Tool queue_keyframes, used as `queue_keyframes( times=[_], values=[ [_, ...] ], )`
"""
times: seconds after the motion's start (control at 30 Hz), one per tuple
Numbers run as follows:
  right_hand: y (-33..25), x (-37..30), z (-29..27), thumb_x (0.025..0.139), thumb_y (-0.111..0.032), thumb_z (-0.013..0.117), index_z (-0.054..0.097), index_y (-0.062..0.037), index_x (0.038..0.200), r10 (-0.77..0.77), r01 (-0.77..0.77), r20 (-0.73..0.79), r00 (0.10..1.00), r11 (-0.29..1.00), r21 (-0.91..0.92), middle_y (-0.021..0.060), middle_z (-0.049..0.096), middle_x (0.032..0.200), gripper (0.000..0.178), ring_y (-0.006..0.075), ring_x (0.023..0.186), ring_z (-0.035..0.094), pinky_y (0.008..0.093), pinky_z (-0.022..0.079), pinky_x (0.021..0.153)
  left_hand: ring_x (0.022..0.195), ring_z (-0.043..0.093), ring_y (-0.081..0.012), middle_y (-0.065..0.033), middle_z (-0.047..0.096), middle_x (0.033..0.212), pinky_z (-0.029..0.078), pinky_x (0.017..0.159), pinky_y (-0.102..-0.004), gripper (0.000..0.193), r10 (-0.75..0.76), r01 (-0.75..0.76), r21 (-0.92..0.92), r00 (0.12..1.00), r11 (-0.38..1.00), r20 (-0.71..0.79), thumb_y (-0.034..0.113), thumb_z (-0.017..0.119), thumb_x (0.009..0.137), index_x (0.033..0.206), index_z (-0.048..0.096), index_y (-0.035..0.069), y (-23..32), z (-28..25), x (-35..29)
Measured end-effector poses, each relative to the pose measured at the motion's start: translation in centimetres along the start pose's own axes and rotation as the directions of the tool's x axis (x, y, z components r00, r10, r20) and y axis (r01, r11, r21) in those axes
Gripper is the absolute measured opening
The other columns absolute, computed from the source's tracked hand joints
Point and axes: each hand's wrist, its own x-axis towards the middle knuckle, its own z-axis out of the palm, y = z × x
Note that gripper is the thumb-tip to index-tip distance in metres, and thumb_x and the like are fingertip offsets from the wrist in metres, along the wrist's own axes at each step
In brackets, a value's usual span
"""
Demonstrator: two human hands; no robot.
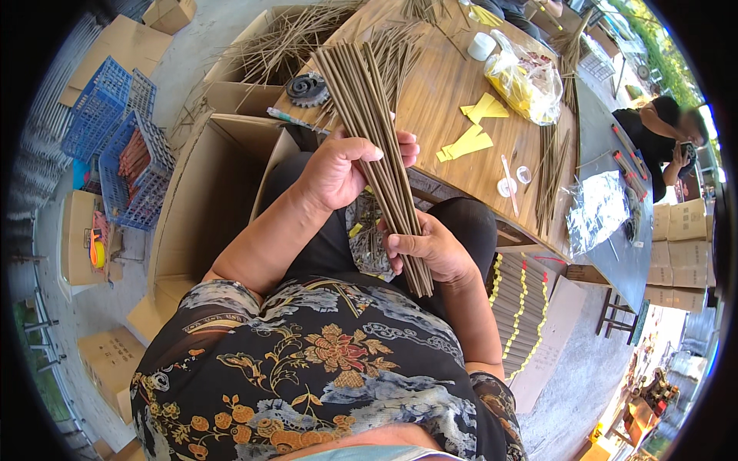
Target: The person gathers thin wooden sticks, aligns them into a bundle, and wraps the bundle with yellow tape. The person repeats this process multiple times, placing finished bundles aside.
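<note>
A bundle of long, thin brown sticks (357,92), which look like incense sticks, slants across the middle over my lap. My left hand (338,170) is wrapped round its middle, thumb across the front and fingertips showing on the far side. Lower down, near the bundle's near end, my right hand (437,250) grips it with the thumb on top. The far ends fan out slightly over the wooden table (430,84). More loose sticks (400,58) lie on the table just behind the bundle.
Yellow paper strips (467,144), a plastic bag of yellow paper (523,81) and a white jar (481,46) are on the table. An open carton (207,184) stands left, near blue crates (138,173). Yellow-banded stick bundles (519,307) lie right. A person (653,138) is at the far right.
</note>
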Motion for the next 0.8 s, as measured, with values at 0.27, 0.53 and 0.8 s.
queue_keyframes(
  times=[0.27, 0.53, 0.8],
  values=[
    [0.4, -0.4, 0.5, 0.08, -0.006, 0.06, 0.044, -0.0006, 0.104, 0.052, -0.055, 0.039, 0.998, 0.996, 0.068, 0.0121, 0.061, 0.081, 0.028, 0.019, 0.068, 0.062, 0.0284, 0.052, 0.062, 0.099, 0.057, -0.0305, -0.0211, 0.057, 0.105, 0.044, 0.093, -0.0433, 0.05, -0.021, 0.026, 0.038, 0.993, 0.999, -0.113, -0.001, 0.047, 0.07, 0.119, 0.043, -0.001, 0.0, 1.1, -0.8],
    [1.1, -0.7, 0.2, 0.085, -0.01, 0.046, 0.042, 0.0041, 0.111, 0.005, -0.023, 0.072, 0.997, 0.968, 0.252, 0.0202, 0.059, 0.09, 0.03, 0.0257, 0.076, 0.062, 0.0342, 0.053, 0.069, 0.105, 0.053, -0.0322, -0.0235, 0.053, 0.112, 0.039, 0.097, -0.0437, 0.052, -0.043, 0.042, -0.025, 0.999, 0.999, -0.013, 0.001, 0.046, 0.069, 0.121, 0.04, -0.003, -0.5, 0.2, -0.7],
    [2.1, -0.6, -0.7, 0.092, -0.028, 0.036, 0.043, 0.0069, 0.113, -0.031, -0.012, 0.122, 0.992, 0.941, 0.338, 0.0239, 0.059, 0.093, 0.041, 0.0292, 0.08, 0.062, 0.0365, 0.053, 0.071, 0.109, 0.05, -0.0333, -0.0246, 0.05, 0.116, 0.036, 0.1, -0.0446, 0.06, -0.098, 0.101, -0.05, 0.994, 0.994, 0.054, 0.003, 0.044, 0.06, 0.12, 0.04, -0.006, -0.6, -0.3, -0.4]
  ],
)
